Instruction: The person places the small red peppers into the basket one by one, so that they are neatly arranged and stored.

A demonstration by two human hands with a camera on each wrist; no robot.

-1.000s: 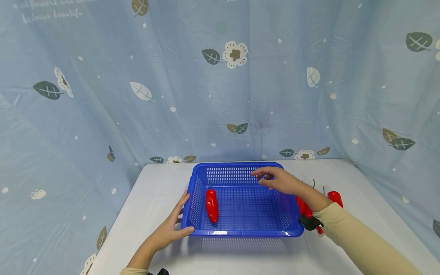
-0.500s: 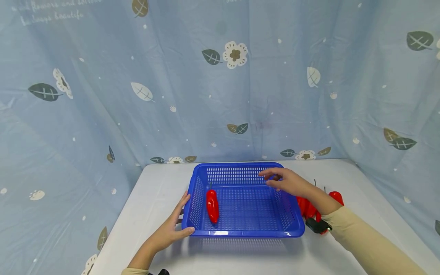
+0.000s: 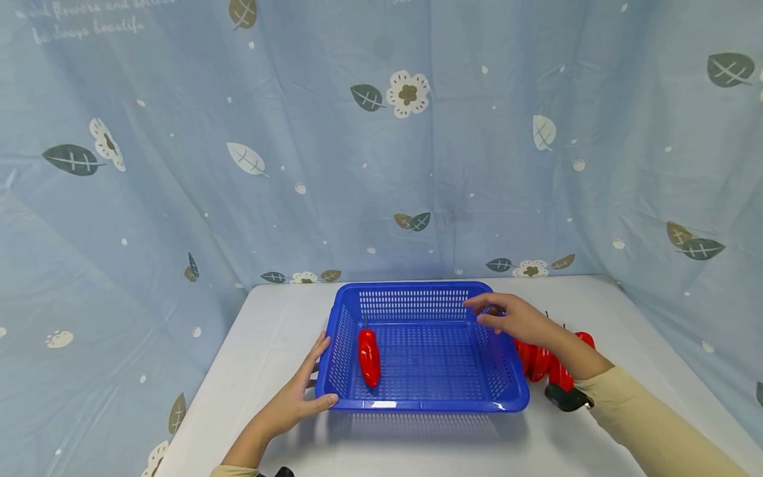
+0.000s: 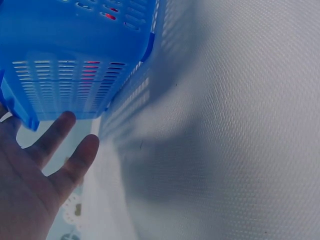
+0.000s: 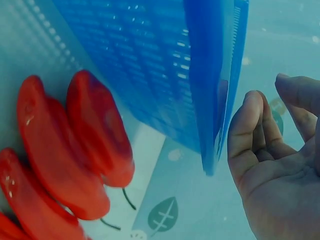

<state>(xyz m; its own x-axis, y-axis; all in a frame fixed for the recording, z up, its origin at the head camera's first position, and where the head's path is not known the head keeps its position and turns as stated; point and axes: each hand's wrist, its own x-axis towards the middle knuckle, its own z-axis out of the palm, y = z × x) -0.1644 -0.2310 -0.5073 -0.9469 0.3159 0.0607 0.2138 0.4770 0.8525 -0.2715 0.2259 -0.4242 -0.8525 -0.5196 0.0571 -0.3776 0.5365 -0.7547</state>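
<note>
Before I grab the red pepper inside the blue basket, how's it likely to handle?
The red pepper has glossy highlights, so it may be a bit slippery. Its long, rounded body could roll if nudged sideways across the open floor of the blue basket. Its plump shape suggests it's probably firm rather than floppy.

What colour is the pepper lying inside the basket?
The pepper inside the basket is glossy red; it shows best in the head view.
</note>
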